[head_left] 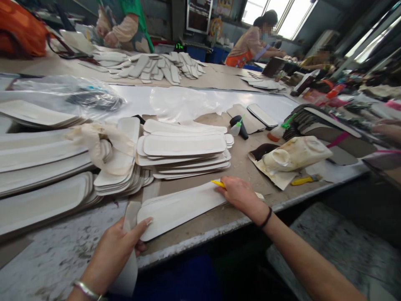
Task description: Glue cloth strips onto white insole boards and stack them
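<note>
A long white insole-shaped piece [178, 207] lies on the workbench near its front edge. My left hand [114, 248] is closed on its near end, thumb on top, with a strip of card under the fingers. My right hand [239, 195] rests closed on the piece's far end and holds a yellow-handled tool [217, 183], whose tip shows beside the fingers.
Stacks of white insole pieces [184, 150] fill the bench ahead and to the left. A dirty glue jug [296, 154], a yellow brush [302, 180] and small bottles [236, 127] lie to the right. Plastic bags [94, 98] sit behind. Other people work at the far tables.
</note>
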Motion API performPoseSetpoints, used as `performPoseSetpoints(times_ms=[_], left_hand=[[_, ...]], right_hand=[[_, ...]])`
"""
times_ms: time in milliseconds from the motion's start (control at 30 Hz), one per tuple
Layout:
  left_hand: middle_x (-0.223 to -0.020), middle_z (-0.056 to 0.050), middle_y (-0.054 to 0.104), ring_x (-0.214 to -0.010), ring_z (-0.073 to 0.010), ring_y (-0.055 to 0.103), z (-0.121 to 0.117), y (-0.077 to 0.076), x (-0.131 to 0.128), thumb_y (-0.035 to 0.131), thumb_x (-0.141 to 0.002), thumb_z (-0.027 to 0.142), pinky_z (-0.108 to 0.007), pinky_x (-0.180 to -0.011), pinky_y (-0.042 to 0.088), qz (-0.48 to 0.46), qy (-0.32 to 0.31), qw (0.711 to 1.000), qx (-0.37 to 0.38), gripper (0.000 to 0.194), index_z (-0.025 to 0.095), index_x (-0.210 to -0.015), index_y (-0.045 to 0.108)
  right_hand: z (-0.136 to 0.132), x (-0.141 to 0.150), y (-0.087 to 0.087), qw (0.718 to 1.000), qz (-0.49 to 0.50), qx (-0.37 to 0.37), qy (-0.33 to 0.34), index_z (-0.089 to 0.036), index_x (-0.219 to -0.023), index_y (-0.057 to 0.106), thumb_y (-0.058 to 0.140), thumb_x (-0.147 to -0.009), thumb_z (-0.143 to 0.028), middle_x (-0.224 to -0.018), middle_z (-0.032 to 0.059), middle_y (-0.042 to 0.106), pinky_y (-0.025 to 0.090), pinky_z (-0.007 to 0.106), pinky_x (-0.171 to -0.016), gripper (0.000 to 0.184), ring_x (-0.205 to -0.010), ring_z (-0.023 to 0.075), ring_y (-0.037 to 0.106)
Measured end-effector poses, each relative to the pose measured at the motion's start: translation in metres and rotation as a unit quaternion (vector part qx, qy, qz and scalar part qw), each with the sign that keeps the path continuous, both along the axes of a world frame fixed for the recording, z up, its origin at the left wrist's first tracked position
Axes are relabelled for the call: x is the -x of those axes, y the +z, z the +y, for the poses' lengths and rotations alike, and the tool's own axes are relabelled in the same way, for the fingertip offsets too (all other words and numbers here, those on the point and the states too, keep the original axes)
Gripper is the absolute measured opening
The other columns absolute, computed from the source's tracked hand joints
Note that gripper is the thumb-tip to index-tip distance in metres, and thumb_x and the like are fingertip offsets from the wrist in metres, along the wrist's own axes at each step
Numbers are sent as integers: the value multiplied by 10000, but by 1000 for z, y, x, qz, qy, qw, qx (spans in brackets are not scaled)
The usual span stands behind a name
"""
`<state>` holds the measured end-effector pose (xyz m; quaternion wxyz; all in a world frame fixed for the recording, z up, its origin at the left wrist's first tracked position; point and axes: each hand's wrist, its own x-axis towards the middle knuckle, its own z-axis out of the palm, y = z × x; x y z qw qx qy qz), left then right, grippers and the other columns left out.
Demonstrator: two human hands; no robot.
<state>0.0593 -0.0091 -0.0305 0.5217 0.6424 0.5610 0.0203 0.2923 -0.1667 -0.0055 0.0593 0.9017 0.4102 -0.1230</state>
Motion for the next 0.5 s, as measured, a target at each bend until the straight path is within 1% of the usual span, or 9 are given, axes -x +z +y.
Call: performPoseSetpoints(times_ms=[67,167,267,367,500], left_hand=[[-380,-34,578,-364,-193,512,0,1,-1,627,-451,662,-292,-397,380,11,0,1000,-1,481,231,-617,492],[-396,-56,601,-397,-232,552,1,1,0,599,-459,695,-315,-424,399,29,-12,999,-8,499,235,-628,505],[-438,-64,636,-453,-267,600,2,0,2,585,-479,711,-333,-471,431,36,-17,999,-21,521,235,-681,523],[-460,-42,647,-483,-284,622,1,2,4,590,-481,688,-343,-502,445,32,9,999,-28,552,224,-778,551],[-487,-20,648,-545,-282,637,-2,1,10,621,-521,644,-340,-546,462,15,49,997,-60,507,221,-796,578]], right_hand=[[-4,-3,2,1000,-19,0,-18,-169,-968,604,485,-951,-345,-977,106,682,410,282,-707,213,-920,236,638],[-13,-6,3,998,-27,-24,-45,-158,-972,602,421,-982,-301,-960,98,670,410,278,-731,231,-900,212,626],[-20,-6,-1,998,3,-62,-29,-160,-963,617,380,-991,-244,-943,85,657,411,266,-769,253,-900,191,612],[-23,-4,-9,995,34,-89,-13,-174,-988,624,399,-955,-178,-952,85,643,415,276,-784,227,-891,197,601],[-23,-5,-21,975,115,-187,-30,-165,-862,594,422,-921,-214,-886,90,635,429,308,-777,188,-846,210,582]])
